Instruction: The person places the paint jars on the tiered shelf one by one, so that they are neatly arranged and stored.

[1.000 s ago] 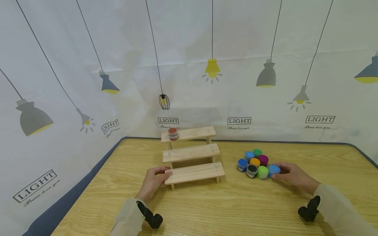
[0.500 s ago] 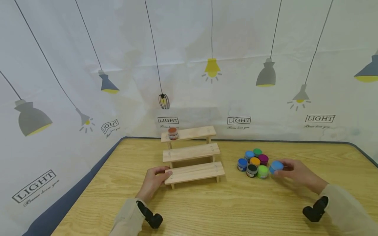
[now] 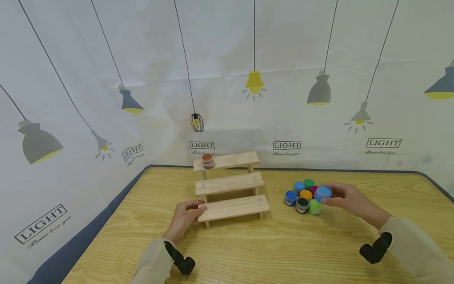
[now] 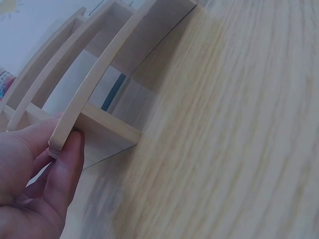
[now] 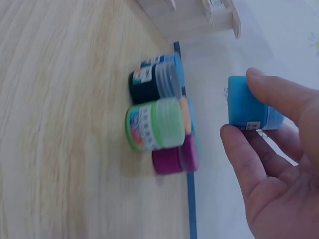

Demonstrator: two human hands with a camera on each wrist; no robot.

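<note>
My left hand [image 3: 184, 217] pinches the left end of the lowest step of a three-tier wooden stand [image 3: 234, 208]; the left wrist view shows thumb and fingers around the board's end [image 4: 67, 124]. My right hand [image 3: 354, 203] holds a light-blue paint jar [image 3: 323, 193] between thumb and fingers, raised off the table. In the right wrist view this blue jar [image 5: 249, 104] is clear of the others. Just beside and below it stand the lime-green jar [image 3: 315, 207], black jar [image 3: 302, 206], orange jar [image 3: 306, 195] and a partly hidden purple jar [image 3: 313, 190].
On the stand's top step, at its left end, sits a red-lidded jar [image 3: 207, 161]. A dark-blue jar [image 3: 291, 198], another light-blue jar [image 3: 299, 187] and a green jar [image 3: 309, 184] complete the cluster. Behind the wooden table [image 3: 248, 252] hangs a lamp-printed cloth [image 3: 227, 98].
My right hand has lifted the light-blue jar from the cluster's right edge, first drawing it right, then bringing it up and back left. My left hand stays on the stand.
</note>
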